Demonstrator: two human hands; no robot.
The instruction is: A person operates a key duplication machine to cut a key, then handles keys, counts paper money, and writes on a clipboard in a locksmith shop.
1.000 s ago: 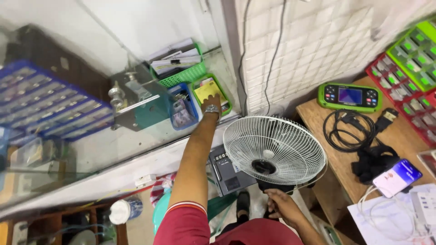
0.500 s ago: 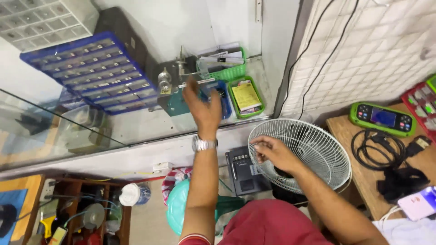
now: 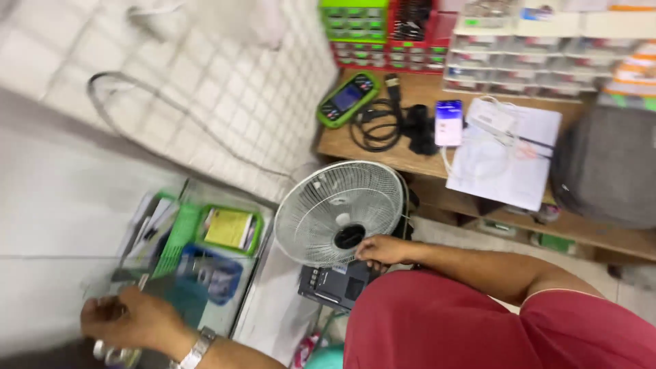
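Head view: fan (image 3: 339,212) rim is clasped by right hand (image 3: 381,250); left hand (image 3: 130,319), blurred, grip indeterminable, near teal tool (image 3: 179,292); nothing lifted.

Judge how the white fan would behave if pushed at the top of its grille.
The white fan looks top-heavy, so it would probably tip. Its thin wire grille likely flexes. The right hand at its lower rim may steady it.

Fan (image 3: 339,210) between shelf (image 3: 225,301) and bench (image 3: 424,160)

Your right hand (image 3: 383,250) rests at its lower rim — the handheld tester (image 3: 347,99), cables (image 3: 376,123) and phone (image 3: 449,123) lie on the bench behind it.
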